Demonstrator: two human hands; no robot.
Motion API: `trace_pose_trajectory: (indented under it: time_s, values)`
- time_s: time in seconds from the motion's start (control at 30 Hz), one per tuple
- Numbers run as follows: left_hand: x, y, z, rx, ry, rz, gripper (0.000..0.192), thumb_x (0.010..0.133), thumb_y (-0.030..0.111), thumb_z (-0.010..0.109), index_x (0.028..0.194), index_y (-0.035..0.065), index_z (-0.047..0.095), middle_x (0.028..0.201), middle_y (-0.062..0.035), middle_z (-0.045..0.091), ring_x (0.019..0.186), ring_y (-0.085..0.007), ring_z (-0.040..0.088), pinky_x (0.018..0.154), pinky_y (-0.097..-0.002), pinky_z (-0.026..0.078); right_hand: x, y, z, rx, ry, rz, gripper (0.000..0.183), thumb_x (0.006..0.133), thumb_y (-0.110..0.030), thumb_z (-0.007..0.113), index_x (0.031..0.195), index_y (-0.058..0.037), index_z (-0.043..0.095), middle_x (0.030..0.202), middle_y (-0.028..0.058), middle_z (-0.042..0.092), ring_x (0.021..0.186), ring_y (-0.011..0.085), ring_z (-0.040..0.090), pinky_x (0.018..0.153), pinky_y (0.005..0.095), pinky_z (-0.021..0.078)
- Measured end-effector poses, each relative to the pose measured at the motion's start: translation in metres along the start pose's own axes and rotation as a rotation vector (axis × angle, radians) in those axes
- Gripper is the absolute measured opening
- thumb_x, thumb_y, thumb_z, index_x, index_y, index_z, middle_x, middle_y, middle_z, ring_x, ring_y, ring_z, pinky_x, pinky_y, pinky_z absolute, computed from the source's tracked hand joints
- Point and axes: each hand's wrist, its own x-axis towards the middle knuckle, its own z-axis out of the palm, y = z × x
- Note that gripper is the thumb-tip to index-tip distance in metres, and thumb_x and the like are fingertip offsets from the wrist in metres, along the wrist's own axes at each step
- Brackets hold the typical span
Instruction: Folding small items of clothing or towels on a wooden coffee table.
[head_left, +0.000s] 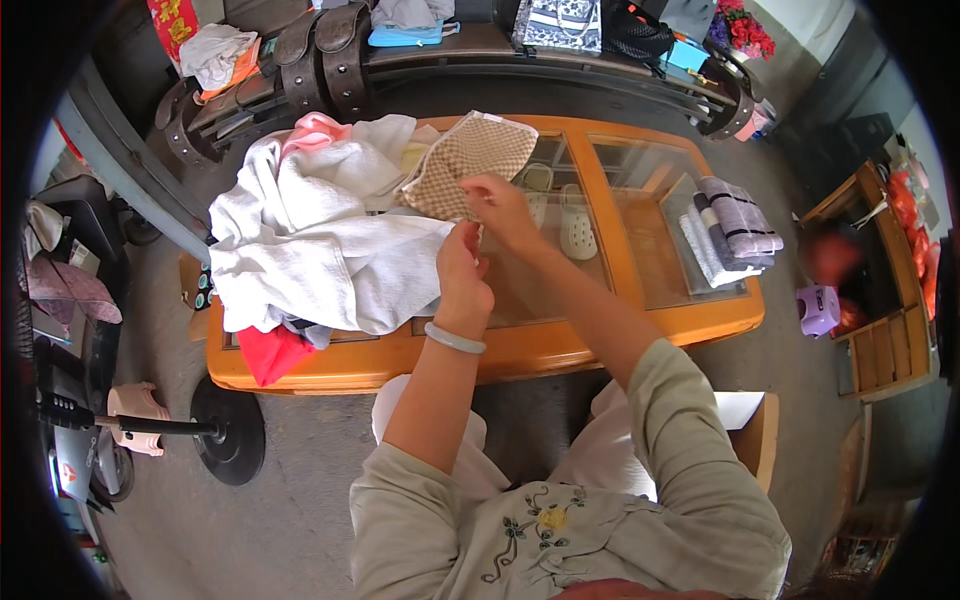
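Observation:
A brown-and-cream checkered towel (469, 161) is spread at an angle above the glass-topped wooden coffee table (592, 225). My right hand (499, 210) is at its lower right part, fingers curled against the cloth. My left hand (463, 270), with a pale bangle on the wrist, is just below, at the towel's near corner; whether its fingers pinch the cloth is hard to see. To the left lies a heap of white towels (322, 247) with a pink cloth (319, 133) on top and a red cloth (274, 356) hanging at the front. Folded towels (731, 229) are stacked at the table's right end.
Pale clogs (576, 225) show through the glass. Behind the table stands a dark bench (480, 41) holding bags and cloths. A round black stand base (227, 429) is on the floor at left, an open cardboard box (761, 435) near my right side, and a purple stool (817, 310) farther right.

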Motion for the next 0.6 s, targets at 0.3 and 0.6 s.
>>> trace_pose_trajectory:
  time_s: [0.3,0.6]
  values:
    - [0.001,0.005,-0.007,-0.166,-0.023,-0.052,0.024,0.094,0.038,0.055,0.103,0.0160,0.058,0.098,0.0018,0.055,0.093,-0.0136,0.048,0.087,-0.0365,0.036,0.049,0.004,0.052,-0.441,-0.125,-0.383,0.025,0.080,-0.011,0.063,0.105,-0.0080,0.067,0.111,0.0112,0.065,0.097,0.0301,0.061,0.085,0.0393,0.0488]
    - [-0.009,0.005,-0.004,-0.009,-0.196,0.076,0.021,0.091,0.019,0.057,0.110,0.0091,0.060,0.103,-0.0040,0.059,0.100,-0.0181,0.053,0.088,-0.0346,0.044,0.023,-0.010,-0.087,0.585,0.195,0.288,0.013,0.084,-0.005,0.058,0.093,-0.0049,0.068,0.080,-0.0008,0.065,0.072,0.0099,0.057,0.068,0.0267,0.0470]
